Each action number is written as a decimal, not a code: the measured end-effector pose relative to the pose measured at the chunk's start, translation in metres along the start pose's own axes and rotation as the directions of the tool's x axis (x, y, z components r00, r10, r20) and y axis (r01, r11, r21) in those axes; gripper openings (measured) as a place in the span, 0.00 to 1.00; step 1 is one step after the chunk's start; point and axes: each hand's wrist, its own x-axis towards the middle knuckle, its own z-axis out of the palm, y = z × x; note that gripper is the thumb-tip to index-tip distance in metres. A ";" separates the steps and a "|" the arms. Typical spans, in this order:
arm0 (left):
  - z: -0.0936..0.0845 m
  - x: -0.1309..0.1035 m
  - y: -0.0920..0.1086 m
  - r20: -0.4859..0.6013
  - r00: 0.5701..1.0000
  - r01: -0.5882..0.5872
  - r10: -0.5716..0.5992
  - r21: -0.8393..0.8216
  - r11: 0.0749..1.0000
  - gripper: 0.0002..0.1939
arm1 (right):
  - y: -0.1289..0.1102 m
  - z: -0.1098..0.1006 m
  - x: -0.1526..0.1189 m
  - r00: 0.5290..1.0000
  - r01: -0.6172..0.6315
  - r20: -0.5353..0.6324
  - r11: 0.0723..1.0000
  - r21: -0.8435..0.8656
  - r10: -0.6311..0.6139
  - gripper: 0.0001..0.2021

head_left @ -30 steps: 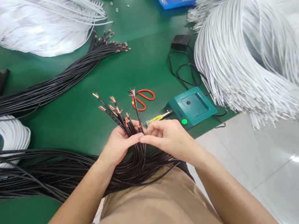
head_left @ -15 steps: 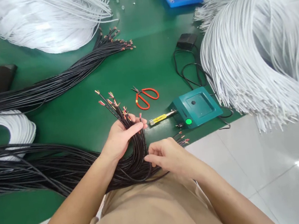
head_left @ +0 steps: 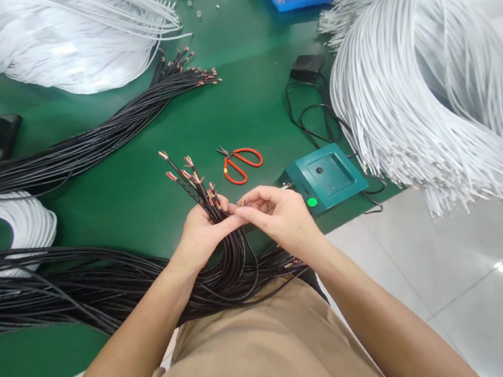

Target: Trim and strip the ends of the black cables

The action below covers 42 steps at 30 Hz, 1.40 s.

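Observation:
My left hand (head_left: 203,229) is wrapped round a bunch of black cables (head_left: 230,251), whose stripped ends with red, white and yellow wires stick up above the fingers. Close against it, my right hand (head_left: 280,212) has thumb and fingers pinched together at the end of a single cable; a bit of reddish wire shows at the fingertips. Below the hands the cables bend round and run off to the left across the lap and table edge. Behind my right hand stands a teal machine (head_left: 334,180) with a green button; its yellow-labelled rod is mostly hidden by that hand.
Red-handled snips (head_left: 241,164) lie beyond my hands on the green table (head_left: 140,198). Another black cable bundle (head_left: 121,125) stretches across the left. White cable heaps (head_left: 72,45) and white cable coils (head_left: 405,85) flank a blue tray (head_left: 300,0) of small parts. A black adapter (head_left: 307,68) trails its cord.
My right hand has moved up and left from the lower cables to my left thumb, pinching at a cable end. My left hand keeps its hold. The whole view has shifted slightly.

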 end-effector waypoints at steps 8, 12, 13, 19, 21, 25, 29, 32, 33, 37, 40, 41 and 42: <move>0.000 -0.001 0.004 0.064 0.997 0.052 -0.043 -0.147 0.988 0.14 | -0.006 -0.022 -0.007 0.997 0.001 0.073 0.984 0.176 -0.015 0.15; 0.001 -0.001 0.006 0.075 0.995 0.085 -0.073 -0.170 0.982 0.16 | -0.010 -0.053 -0.011 0.891 -0.051 0.434 0.919 0.390 -0.135 0.29; 0.002 -0.001 0.005 0.074 0.994 0.087 -0.076 -0.165 0.982 0.18 | -0.011 -0.056 -0.010 0.886 -0.061 0.446 0.921 0.383 -0.127 0.27; 0.004 -0.002 0.002 0.066 0.992 0.112 -0.104 -0.129 0.985 0.22 | -0.010 -0.027 -0.002 0.972 -0.163 0.204 0.964 0.212 0.119 0.10; 0.005 -0.002 0.000 0.073 0.992 0.110 -0.103 -0.092 0.990 0.23 | -0.007 -0.013 -0.002 0.974 -0.171 0.193 0.944 0.282 0.119 0.09; 0.005 -0.003 0.000 0.127 0.988 0.102 -0.093 -0.070 0.992 0.20 | -0.001 -0.003 -0.003 0.988 -0.143 0.117 0.902 0.408 0.103 0.08; 0.004 -0.005 0.002 0.141 0.988 0.088 -0.066 -0.156 0.984 0.15 | -0.006 -0.021 -0.009 0.986 -0.092 0.165 0.882 0.462 0.016 0.10; 0.002 -0.006 0.004 0.136 0.987 0.115 -0.090 -0.182 0.977 0.14 | -0.014 -0.044 -0.014 0.811 -0.260 0.583 0.866 0.427 -0.044 0.16; 0.002 -0.006 0.005 0.135 0.986 0.125 -0.101 -0.182 0.975 0.14 | -0.016 -0.050 -0.015 0.707 -0.325 0.706 0.864 0.384 -0.048 0.19; 0.000 -0.004 0.004 0.104 0.989 0.123 -0.108 -0.152 0.981 0.17 | -0.019 -0.048 -0.013 0.792 -0.312 0.607 0.900 0.303 0.070 0.17; -0.001 -0.003 0.002 0.113 0.991 0.084 -0.070 -0.124 0.989 0.16 | -0.017 -0.027 -0.008 0.965 -0.208 0.216 0.937 0.280 0.149 0.10; -0.001 -0.003 0.002 0.123 0.990 0.076 -0.062 -0.115 0.990 0.15 | -0.016 -0.020 -0.006 0.978 -0.187 0.136 0.947 0.261 0.156 0.09; -0.001 -0.003 0.001 0.126 0.990 0.073 -0.060 -0.107 0.992 0.15 | -0.014 -0.014 -0.005 0.984 -0.170 0.086 0.957 0.234 0.154 0.09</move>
